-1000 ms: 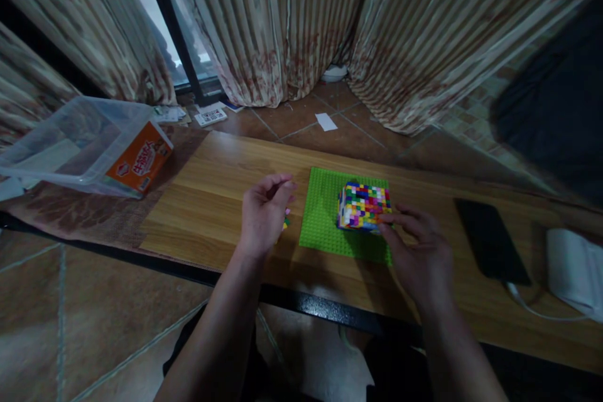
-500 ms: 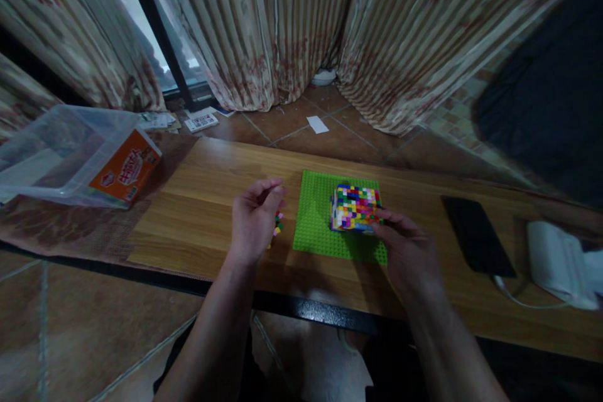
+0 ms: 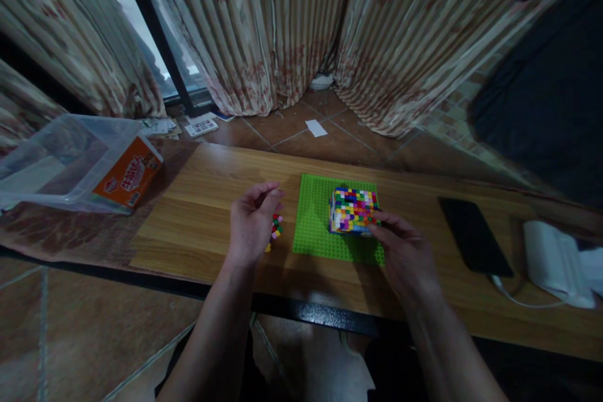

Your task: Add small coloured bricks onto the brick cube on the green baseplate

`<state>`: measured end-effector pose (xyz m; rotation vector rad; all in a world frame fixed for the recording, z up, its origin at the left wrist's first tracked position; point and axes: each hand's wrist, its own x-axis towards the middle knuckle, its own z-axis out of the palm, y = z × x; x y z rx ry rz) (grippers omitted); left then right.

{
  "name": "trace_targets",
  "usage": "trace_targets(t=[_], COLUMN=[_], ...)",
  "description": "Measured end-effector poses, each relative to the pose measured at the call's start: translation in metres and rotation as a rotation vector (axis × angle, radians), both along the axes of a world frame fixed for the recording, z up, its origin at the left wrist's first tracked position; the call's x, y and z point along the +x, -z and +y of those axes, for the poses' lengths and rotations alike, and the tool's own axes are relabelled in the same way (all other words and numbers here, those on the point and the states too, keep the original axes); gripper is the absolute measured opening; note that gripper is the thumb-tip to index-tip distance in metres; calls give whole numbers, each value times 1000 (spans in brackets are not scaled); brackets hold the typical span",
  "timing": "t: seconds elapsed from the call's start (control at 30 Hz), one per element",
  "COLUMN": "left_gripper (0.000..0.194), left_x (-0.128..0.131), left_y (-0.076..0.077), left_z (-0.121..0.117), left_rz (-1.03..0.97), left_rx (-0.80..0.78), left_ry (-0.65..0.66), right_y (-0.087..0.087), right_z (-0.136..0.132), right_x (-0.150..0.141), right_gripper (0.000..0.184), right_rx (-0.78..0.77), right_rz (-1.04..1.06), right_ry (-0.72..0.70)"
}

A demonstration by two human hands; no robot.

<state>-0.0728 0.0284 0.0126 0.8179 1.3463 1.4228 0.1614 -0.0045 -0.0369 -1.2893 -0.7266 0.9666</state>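
Note:
A block built of many small coloured toy bricks (image 3: 353,210) stands on a green studded baseplate (image 3: 311,213). At its right side is my right hand (image 3: 407,248), with thumb and fingertips against the brick block. My left hand (image 3: 254,217) hovers left of the baseplate, fingers curled and the thumb pressed to them. Whatever those fingertips hold, if anything, is too small to make out. Beneath and beside that hand lies a small pile of loose bricks (image 3: 276,227) in several colours, partly hidden by it.
A clear plastic bin (image 3: 80,195) with an orange label stands at the table's left end. To the right lie a black phone (image 3: 473,235) with a cable and a white device (image 3: 556,260). Curtains (image 3: 282,31) hang beyond the wooden table (image 3: 188,201).
The view has shifted slightly. Both hands keep nearly the same poses, the right at the brick block and the left above the loose bricks.

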Motion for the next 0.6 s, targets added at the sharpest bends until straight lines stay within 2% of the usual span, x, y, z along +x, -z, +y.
trace_targets(t=[0.1,0.2,0.3,0.37,0.43,0.6], left_gripper=[31,28,24,20,16,14], left_x=[-1,-1,-1,-2,-3,-7], left_y=[0,0,0,0,0,2], left_z=[0,0,0,1,2,4], left_rz=[-19,-44,-42,-24,-12,-12], left_rx=[12,16,9,20,44,65], left_ry=[1,-4,-19,-36,-51,-61], right_y=[-9,-18,-23,-25,-25,-21], right_z=[1,2,-3,-9,-18,-36], right_x=[4,5,-1,-12,-26,-69], right_gripper=[24,20,16,14,10,8], right_rx=[9,78,164,230,281,353], right_rz=[5,-26,-184,-340,-488,-764], right_ry=[39,175,288,275,160,-359])
